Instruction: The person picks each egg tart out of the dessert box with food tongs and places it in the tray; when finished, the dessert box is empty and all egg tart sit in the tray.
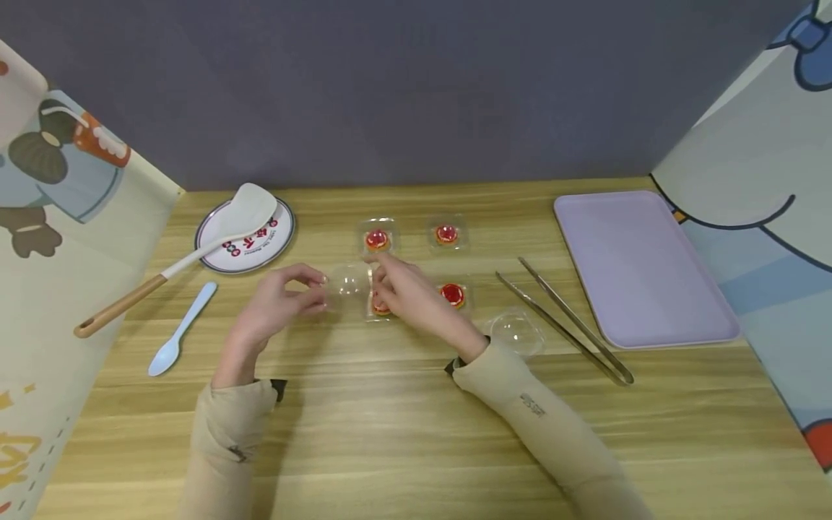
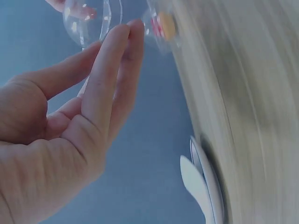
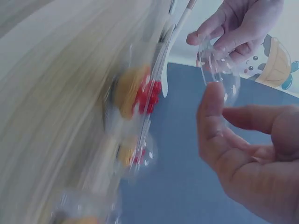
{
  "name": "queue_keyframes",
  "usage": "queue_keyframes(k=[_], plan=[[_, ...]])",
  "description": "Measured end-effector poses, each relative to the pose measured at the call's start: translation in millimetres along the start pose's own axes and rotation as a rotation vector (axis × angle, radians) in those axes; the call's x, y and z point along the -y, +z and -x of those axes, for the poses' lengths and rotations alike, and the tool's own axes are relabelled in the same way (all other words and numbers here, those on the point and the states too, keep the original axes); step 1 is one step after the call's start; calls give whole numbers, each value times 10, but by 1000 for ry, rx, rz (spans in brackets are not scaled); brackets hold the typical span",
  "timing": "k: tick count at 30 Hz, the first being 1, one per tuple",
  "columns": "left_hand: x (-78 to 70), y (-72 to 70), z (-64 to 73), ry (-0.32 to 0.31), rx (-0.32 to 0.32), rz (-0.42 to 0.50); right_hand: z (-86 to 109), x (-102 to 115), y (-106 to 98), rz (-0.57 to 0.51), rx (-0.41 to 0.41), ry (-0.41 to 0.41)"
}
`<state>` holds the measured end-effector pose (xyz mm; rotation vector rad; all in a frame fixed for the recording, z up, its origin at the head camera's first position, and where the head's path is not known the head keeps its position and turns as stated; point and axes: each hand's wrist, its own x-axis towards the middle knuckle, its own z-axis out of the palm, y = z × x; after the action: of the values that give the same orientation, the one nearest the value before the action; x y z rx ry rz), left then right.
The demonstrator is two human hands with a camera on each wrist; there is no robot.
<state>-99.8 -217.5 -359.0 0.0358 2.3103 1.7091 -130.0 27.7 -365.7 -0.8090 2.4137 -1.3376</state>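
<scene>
A dark wall [image 1: 416, 94] backs the wooden desk [image 1: 364, 419] I watch. I have the left hand [image 1: 279, 303] pinching one edge of a clear domed lid [image 1: 349, 283], the right hand [image 1: 412, 292] pinching the opposite edge, presumably to keep it level, raised beside a red-topped tart [image 1: 380, 306].

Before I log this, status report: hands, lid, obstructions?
Left hand pinches clear domed lid. Right hand at its opposite edge, grip unclear. Head view: right hand partly hides red tart.

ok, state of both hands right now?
Left hand: closed, pinching the clear domed lid.
Right hand: at the lid's other side; can't tell whether it's gripping it.
</scene>
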Motion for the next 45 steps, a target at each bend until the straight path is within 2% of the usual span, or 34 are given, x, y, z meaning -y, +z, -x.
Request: queue_keyframes(k=[4, 7, 11, 15, 18, 22, 26, 29, 32, 38, 45], plan=[[14, -115, 38, 45, -73, 19, -130, 49, 96, -165, -29, 26], [36, -192, 52, 77, -121, 0, -243, 85, 173, -225, -46, 32], [84, -270, 52, 93, -182, -52, -381, 124, 272, -214, -51, 20], [126, -357, 64, 81, -223, -81, -511, 152, 349, -137, -37, 15], [160, -444, 72, 52, -211, -79, -621, 167, 395, -7, -13, 10], [222, -535, 63, -20, -142, -81, -713, 192, 466, 211, 46, 18], [282, -563, 28, -91, -72, -89, -725, 209, 542, 339, 106, 64], [297, -559, 10, -133, -31, -103, -737, 181, 593, 371, 132, 93], [303, -554, 5, -148, -7, -128, -726, 185, 617, 372, 151, 104], [340, -551, -1, -143, -2, -198, -694, 188, 667, 390, 166, 100], [325, -552, 19, -159, -5, -240, -675, 172, 695, 372, 163, 89]])
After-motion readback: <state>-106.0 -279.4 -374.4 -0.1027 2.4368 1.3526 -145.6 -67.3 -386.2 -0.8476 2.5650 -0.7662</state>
